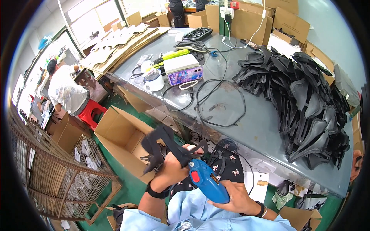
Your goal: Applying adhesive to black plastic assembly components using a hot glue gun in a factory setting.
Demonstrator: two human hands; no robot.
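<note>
My left hand (169, 170) is closed around a black, curved, strap-like piece (178, 148), whose bent ends stick out above the fist. My right hand (239, 199) grips a blue handheld power tool (211, 184) with a red button. The tool's front end meets the black piece close to my left fingers; its tip is hidden there. Both hands are above my lap, in front of the table. On the table's right side lies a large heap of black moulded pieces (300, 96).
The grey table (258, 133) carries a looped black cable (243, 101), a purple-cased phone (185, 76) against a white box, and a white cup (155, 81). An open carton (125, 131) and a wire cage (65, 181) stand to my left. A person (66, 89) sits on a red stool (91, 112).
</note>
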